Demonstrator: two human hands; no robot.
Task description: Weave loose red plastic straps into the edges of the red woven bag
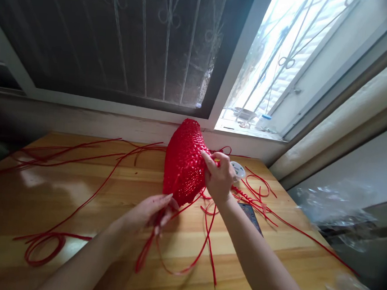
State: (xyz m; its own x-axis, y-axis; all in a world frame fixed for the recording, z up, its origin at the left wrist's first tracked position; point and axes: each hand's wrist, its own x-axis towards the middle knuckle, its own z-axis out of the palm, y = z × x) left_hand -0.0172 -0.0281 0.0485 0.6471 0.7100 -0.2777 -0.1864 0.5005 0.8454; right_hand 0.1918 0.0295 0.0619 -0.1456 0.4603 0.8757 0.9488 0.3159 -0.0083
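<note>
A red woven basket piece (183, 160) made of plastic cord stands tilted on the wooden table (73, 197) below a window. My right hand (218, 176) grips its right edge with the fingers closed on the weave. My left hand (154, 211) is at its lower edge, pinching loose red cords (177, 256) that hang down from the weave toward the table's front. Long red cords (77, 153) trail off to the left across the table.
A phone (251, 215) lies just right of my right forearm, under some cords. A small white round object (238, 169) sits behind my right hand. A coil of red cord (44, 247) lies front left. Clear plastic wrap (337, 207) sits off the table's right edge.
</note>
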